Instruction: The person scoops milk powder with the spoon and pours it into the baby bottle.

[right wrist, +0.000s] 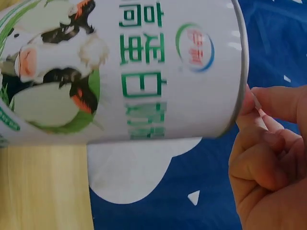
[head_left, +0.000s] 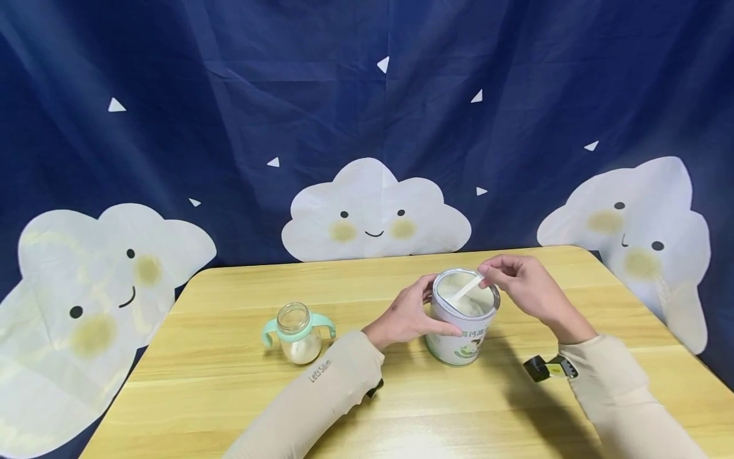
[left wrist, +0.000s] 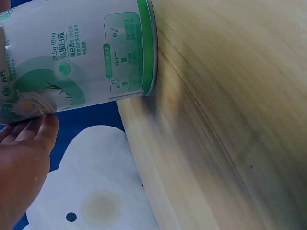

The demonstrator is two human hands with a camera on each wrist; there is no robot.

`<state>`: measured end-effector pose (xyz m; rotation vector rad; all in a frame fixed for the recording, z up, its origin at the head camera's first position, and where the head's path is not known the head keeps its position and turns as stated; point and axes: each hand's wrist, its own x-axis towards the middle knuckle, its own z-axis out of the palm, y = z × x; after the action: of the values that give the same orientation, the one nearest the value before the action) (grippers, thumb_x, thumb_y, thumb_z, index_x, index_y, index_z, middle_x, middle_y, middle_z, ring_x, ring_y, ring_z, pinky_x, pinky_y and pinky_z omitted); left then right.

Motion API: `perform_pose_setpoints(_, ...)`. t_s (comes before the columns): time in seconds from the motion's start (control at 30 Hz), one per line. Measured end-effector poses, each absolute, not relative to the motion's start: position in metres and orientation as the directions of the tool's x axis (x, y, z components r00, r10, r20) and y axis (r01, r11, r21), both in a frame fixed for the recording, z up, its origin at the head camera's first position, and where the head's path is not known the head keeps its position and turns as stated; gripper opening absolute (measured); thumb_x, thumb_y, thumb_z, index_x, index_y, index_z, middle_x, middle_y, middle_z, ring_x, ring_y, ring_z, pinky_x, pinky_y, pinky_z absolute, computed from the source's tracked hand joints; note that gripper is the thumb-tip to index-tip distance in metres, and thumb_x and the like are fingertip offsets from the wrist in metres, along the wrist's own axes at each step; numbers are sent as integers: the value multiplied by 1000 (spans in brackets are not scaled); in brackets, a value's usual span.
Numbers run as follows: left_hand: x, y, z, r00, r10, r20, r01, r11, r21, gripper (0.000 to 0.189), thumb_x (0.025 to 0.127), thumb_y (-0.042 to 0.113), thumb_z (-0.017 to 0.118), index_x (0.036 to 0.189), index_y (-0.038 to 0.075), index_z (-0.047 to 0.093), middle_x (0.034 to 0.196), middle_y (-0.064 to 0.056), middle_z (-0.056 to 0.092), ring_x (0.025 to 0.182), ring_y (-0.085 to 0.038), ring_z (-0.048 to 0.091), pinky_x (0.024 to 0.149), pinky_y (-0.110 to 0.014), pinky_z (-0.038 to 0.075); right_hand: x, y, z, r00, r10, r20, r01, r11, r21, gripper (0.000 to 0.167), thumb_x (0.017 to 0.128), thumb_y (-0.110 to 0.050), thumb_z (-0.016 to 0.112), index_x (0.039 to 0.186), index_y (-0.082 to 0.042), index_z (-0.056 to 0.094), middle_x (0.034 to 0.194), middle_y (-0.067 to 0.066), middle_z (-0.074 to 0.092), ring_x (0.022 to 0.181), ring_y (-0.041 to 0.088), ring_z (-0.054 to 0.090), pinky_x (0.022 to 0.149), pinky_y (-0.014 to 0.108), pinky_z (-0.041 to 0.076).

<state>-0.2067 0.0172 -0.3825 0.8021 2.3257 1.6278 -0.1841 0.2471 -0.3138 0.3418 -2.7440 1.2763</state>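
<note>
While the left hand wraps the side of the open tin to steady it, the right hand pinches a scoop handle dipped in the powder, tin btwn both hands. Looks like the scooping step; next probably needs a level lift w/o spilling toward the bottle, left of the left hand.
</note>
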Motion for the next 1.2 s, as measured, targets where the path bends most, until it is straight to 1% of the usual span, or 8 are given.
perform_pose_setpoints(0.07, -206, 17, -382, -835, 531, 141, 315, 253, 915, 95, 69, 20, 94, 148, 13, 43, 139, 1, 56, 126, -14, 54, 107, -31, 43, -186, 252, -315, -979, -133, 153, -203, 615, -762, 32, 102, -28, 59, 110, 2, 70, 84, -1, 73, 72, 8, 52, 56, 25, 40)
perform_pose_setpoints(0.2, -206, 17, -382, -836, 533, 132, 308, 258, 916, 96, 69, 19, 94, 149, 13, 41, 141, 1, 55, 128, -14, 53, 108, -32, 42, -189, 262, -319, -990, -97, 107, -143, 566, -812, 35, 102, -28, 59, 113, 4, 67, 80, -11, 69, 58, 7, 43, 49, 26, 37)
perform_pose_setpoints(0.37, -206, 18, -383, -838, 530, 125, 304, 264, 915, 96, 69, 19, 94, 149, 14, 41, 141, 3, 54, 129, -15, 52, 109, -33, 42, -191, 275, -323, -993, -74, 91, -116, 475, -872, 30, 102, -21, 58, 112, 6, 65, 78, -13, 67, 52, 6, 38, 50, 23, 38)
perform_pose_setpoints(0.43, -206, 18, -383, -839, 531, 122, 301, 265, 916, 96, 69, 20, 94, 150, 14, 41, 142, 3, 54, 129, -15, 52, 109, -34, 41, -191, 279, -325, -993, -68, 94, -113, 402, -908, 23, 102, -20, 58, 106, 1, 68, 77, -13, 67, 53, 6, 38, 49, 22, 36)
perform_pose_setpoints(0.53, -206, 17, -382, -838, 533, 118, 298, 265, 917, 97, 70, 20, 94, 150, 14, 40, 142, 3, 53, 130, -16, 51, 110, -34, 41, -191, 284, -328, -993, -73, 89, -104, 229, -968, 15, 102, -16, 59, 94, -9, 70, 76, -10, 66, 53, 5, 37, 47, 27, 23)
perform_pose_setpoints(0.63, -206, 17, -382, -836, 537, 116, 298, 266, 917, 98, 70, 20, 94, 151, 14, 39, 143, 3, 53, 131, -16, 50, 110, -36, 41, -191, 288, -333, -994, -91, 65, -73, 84, -994, 18, 102, -12, 58, 89, -14, 70, 75, -8, 67, 53, 4, 35, 51, 33, 15)
perform_pose_setpoints(0.7, -206, 16, -382, -836, 537, 112, 296, 269, 916, 98, 70, 20, 94, 151, 14, 39, 143, 3, 53, 131, -17, 50, 110, -36, 41, -191, 289, -337, -994, -99, 50, -54, 39, -998, 18, 101, -10, 58, 88, -14, 70, 75, -7, 67, 54, 4, 35, 53, 33, 14)
perform_pose_setpoints(1.2, -206, 15, -379, -832, 545, 108, 307, 290, 906, 98, 70, 22, 94, 151, 14, 38, 143, 3, 52, 131, -16, 51, 109, -34, 42, -193, 291, -341, -993, -110, 46, -47, 6, -999, 19, 101, -7, 57, 88, -14, 70, 76, -6, 68, 54, 4, 35, 53, 32, 12)
